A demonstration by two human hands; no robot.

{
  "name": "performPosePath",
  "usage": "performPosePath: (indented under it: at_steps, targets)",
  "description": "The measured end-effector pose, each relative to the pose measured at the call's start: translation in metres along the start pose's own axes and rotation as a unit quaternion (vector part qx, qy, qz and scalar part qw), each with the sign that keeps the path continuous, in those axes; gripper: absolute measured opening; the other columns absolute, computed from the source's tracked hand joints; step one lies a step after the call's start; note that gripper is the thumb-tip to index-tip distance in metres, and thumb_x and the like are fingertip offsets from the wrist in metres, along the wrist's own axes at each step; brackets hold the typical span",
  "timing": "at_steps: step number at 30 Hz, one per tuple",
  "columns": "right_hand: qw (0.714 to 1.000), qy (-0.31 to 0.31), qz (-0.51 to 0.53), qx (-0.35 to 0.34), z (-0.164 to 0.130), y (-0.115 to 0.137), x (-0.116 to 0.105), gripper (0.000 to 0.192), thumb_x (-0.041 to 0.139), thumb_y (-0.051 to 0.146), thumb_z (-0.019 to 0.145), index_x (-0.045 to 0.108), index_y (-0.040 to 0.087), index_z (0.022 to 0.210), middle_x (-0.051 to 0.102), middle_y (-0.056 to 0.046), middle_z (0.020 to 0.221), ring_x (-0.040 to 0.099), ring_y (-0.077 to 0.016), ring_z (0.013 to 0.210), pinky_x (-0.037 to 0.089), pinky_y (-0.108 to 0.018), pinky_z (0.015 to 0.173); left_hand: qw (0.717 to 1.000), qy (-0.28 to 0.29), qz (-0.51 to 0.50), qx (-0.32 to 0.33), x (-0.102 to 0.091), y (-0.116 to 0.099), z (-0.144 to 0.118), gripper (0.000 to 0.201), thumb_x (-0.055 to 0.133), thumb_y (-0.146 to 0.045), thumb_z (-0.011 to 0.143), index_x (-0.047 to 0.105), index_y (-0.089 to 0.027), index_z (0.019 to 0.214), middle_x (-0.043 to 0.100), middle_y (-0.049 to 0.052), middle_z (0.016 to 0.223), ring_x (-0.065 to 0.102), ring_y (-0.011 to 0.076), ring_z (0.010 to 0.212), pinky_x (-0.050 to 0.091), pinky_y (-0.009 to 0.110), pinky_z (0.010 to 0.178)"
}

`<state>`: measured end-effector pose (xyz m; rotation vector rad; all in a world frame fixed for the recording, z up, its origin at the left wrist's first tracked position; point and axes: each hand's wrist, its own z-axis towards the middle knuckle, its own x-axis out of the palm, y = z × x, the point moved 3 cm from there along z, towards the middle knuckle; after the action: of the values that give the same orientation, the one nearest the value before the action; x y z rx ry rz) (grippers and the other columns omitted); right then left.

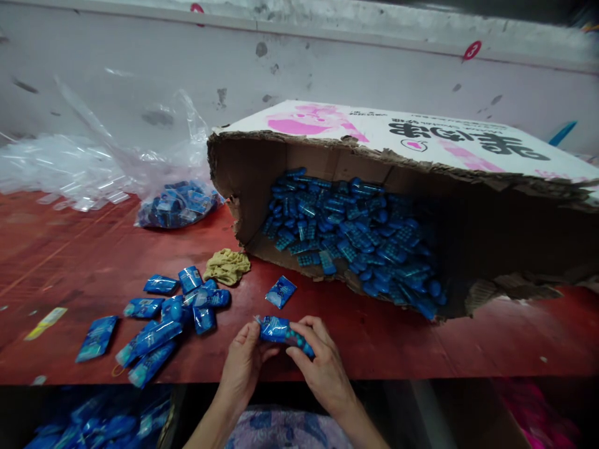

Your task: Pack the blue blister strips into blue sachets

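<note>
Left hand: the left hand (244, 360) is curling its fingers and thumb around the near end of a small blue packet (284, 332), gripping it at the front edge of the counter.
Right hand: the right hand (322, 362) is pinching the other end of the same blue packet, with its fingertips closing over the blue piece that is showing there.
Blue packet: it is sitting between the two hands, just above the red counter (421, 349), tilted with its left end a little higher.
Single packet: one loose packet (281, 291) is lying on the counter just beyond the hands, apart from the rest.
Scattered packets: a spread of blue packets (163, 318) is lying to the left of the hands, some overlapping and some reaching the counter's front edge.
Cloth: a crumpled yellowish cloth (227, 266) is resting between the scattered packets and the box.
Cardboard box: a large torn cardboard box (421, 143) is lying on its side beyond the hands, its open face turned toward the person.
Box contents: a heap of blue pieces (355, 240) is spilling toward the box's torn lower edge.
Clear bag: a clear plastic bag (180, 202) holding more blue packets is sitting left of the box.
Below the counter: more blue packets (93, 424) are showing under the front edge at the lower left.
</note>
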<state>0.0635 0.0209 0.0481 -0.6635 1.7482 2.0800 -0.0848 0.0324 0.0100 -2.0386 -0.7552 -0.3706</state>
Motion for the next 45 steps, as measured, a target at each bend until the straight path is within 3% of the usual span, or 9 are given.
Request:
performPosePath:
  at_steps: [9, 14, 17, 20, 26, 29, 35, 40, 45]
  targets:
    - [0.998, -0.013, -0.060, -0.022, -0.009, -0.001, 0.023, 0.042, 0.055, 0.017, 0.078, 0.049, 0.028, 0.118, 0.051, -0.007, 0.110, 0.051, -0.0235, 0.101, 0.046, -0.036, 0.085, 0.998, 0.015, -0.054, -0.036, 0.009, 0.013, -0.004, 0.021, 0.068, -0.027, 0.065, 0.056, -0.017, 0.079, 0.067, 0.000, 0.069, 0.062, 0.0126, 0.060, 0.047, 0.020, 0.051]
    - [0.993, 0.064, 0.090, -0.034, -0.008, 0.001, 0.023, 0.043, 0.044, 0.012, 0.083, 0.047, 0.028, 0.123, 0.047, -0.005, 0.123, 0.045, -0.0187, 0.113, 0.038, -0.032, 0.096, 0.994, 0.003, -0.052, -0.100, 0.002, 0.009, 0.001, 0.010, 0.065, -0.015, 0.068, 0.059, -0.014, 0.076, 0.068, 0.002, 0.071, 0.063, 0.0135, 0.062, 0.050, 0.024, 0.058]
    - [0.967, 0.091, 0.239, 0.025, -0.002, -0.010, 0.018, 0.045, 0.049, 0.012, 0.081, 0.047, 0.030, 0.122, 0.052, -0.003, 0.116, 0.053, -0.0156, 0.101, 0.045, -0.029, 0.086, 0.988, 0.063, -0.032, -0.134, 0.000, 0.003, 0.001, 0.010, 0.060, -0.014, 0.072, 0.062, -0.012, 0.081, 0.069, 0.007, 0.077, 0.065, 0.0175, 0.070, 0.051, 0.030, 0.066]
    - [0.946, 0.082, 0.306, 0.074, 0.004, -0.021, 0.014, 0.066, 0.064, 0.012, 0.069, 0.040, 0.033, 0.127, 0.051, -0.001, 0.118, 0.055, -0.0138, 0.090, 0.047, -0.028, 0.080, 0.977, 0.142, -0.024, -0.159, 0.003, 0.001, -0.003, 0.017, 0.057, -0.017, 0.075, 0.062, -0.012, 0.091, 0.069, 0.010, 0.087, 0.065, 0.0209, 0.080, 0.050, 0.033, 0.071]
    - [0.902, 0.183, 0.378, 0.094, 0.009, -0.015, 0.008, 0.084, 0.074, 0.014, 0.057, 0.037, 0.036, 0.129, 0.044, -0.002, 0.130, 0.047, -0.0208, 0.113, 0.046, -0.030, 0.082, 0.953, 0.229, -0.026, -0.198, 0.008, 0.004, -0.008, 0.031, 0.059, -0.015, 0.072, 0.061, -0.013, 0.103, 0.069, 0.013, 0.093, 0.065, 0.0236, 0.084, 0.049, 0.032, 0.069]
    - [0.870, 0.223, 0.431, 0.088, 0.009, -0.012, 0.010, 0.081, 0.076, 0.018, 0.057, 0.040, 0.035, 0.127, 0.051, -0.001, 0.123, 0.053, -0.0186, 0.104, 0.047, -0.028, 0.081, 0.952, 0.236, -0.026, -0.193, 0.009, 0.005, -0.009, 0.028, 0.062, -0.015, 0.070, 0.063, -0.012, 0.097, 0.069, 0.011, 0.090, 0.064, 0.0223, 0.084, 0.049, 0.030, 0.071]
    - [0.852, 0.163, 0.487, 0.100, 0.005, -0.019, 0.022, 0.070, 0.073, 0.032, 0.062, 0.043, 0.033, 0.126, 0.050, -0.002, 0.121, 0.055, -0.0178, 0.098, 0.051, -0.030, 0.076, 0.969, 0.180, -0.044, -0.162, 0.012, 0.013, -0.014, 0.017, 0.064, -0.021, 0.070, 0.066, -0.012, 0.085, 0.070, 0.008, 0.080, 0.063, 0.0149, 0.068, 0.049, 0.025, 0.063]
    - [0.873, 0.158, 0.450, 0.105, 0.000, -0.023, 0.026, 0.066, 0.065, 0.044, 0.070, 0.038, 0.031, 0.129, 0.052, -0.004, 0.117, 0.056, -0.0207, 0.096, 0.054, -0.029, 0.065, 0.981, 0.115, -0.063, -0.140, 0.016, 0.026, -0.020, 0.016, 0.066, -0.023, 0.068, 0.066, -0.015, 0.082, 0.070, 0.005, 0.078, 0.063, 0.0147, 0.066, 0.051, 0.029, 0.066]
    - [0.967, 0.095, 0.235, 0.014, 0.015, -0.023, 0.017, 0.050, 0.059, 0.030, 0.079, 0.043, 0.028, 0.126, 0.056, -0.004, 0.114, 0.055, -0.0178, 0.097, 0.045, -0.031, 0.085, 0.988, 0.046, -0.122, -0.083, 0.004, -0.002, -0.007, 0.014, 0.058, -0.029, 0.075, 0.065, -0.018, 0.081, 0.071, 0.006, 0.083, 0.065, 0.0222, 0.080, 0.052, 0.036, 0.072]
